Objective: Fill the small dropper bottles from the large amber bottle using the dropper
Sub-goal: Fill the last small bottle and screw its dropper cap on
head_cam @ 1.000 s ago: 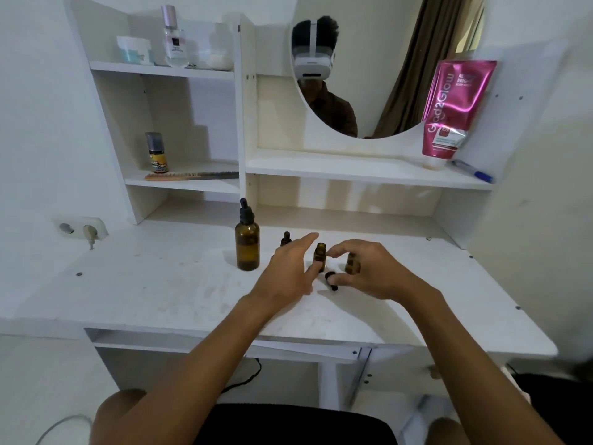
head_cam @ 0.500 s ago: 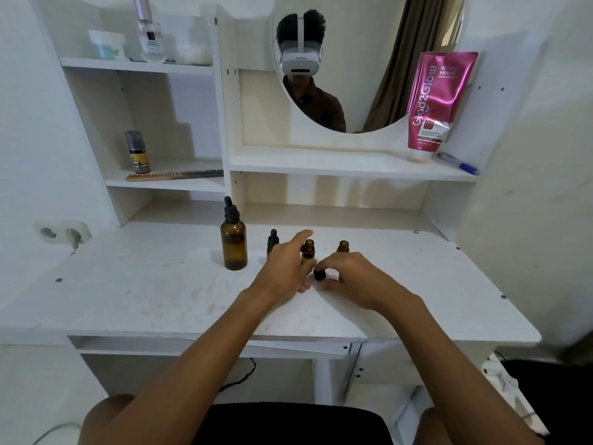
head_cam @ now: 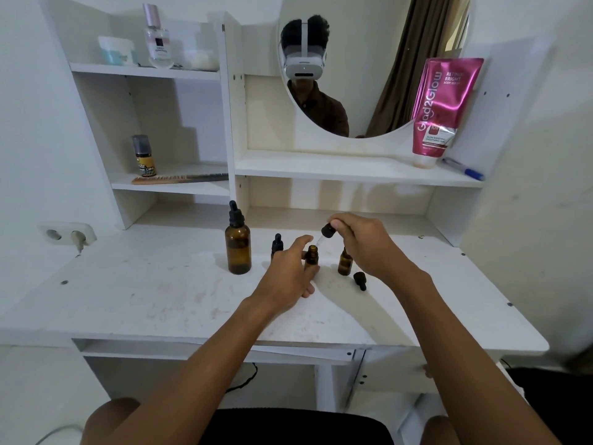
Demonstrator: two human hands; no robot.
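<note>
The large amber bottle [head_cam: 238, 248] with its black dropper cap stands upright on the white desk [head_cam: 160, 300]. My left hand [head_cam: 288, 274] grips an uncapped small amber bottle [head_cam: 311, 256] standing on the desk. Just above its mouth, my right hand [head_cam: 362, 242] pinches a black-capped dropper [head_cam: 325, 233], glass tip tilted down-left. Behind my left hand a capped small bottle [head_cam: 276, 245] stands, partly hidden. A third small bottle [head_cam: 345, 263] stands under my right hand, top hidden. A loose black dropper cap [head_cam: 360, 280] lies beside it.
Shelves behind hold a pink tube [head_cam: 441, 110], a blue pen [head_cam: 463, 170], a comb [head_cam: 179, 178], a small yellow-labelled bottle [head_cam: 143, 157], a perfume bottle [head_cam: 157, 40] and a jar [head_cam: 116, 50]. A round mirror [head_cam: 369, 59] hangs above. A wall socket [head_cam: 65, 234] sits at left.
My right hand has lifted a dropper up out of the middle small bottle. My left hand has closed around that bottle. A second dropper cap now lies uncovered on the desk.
</note>
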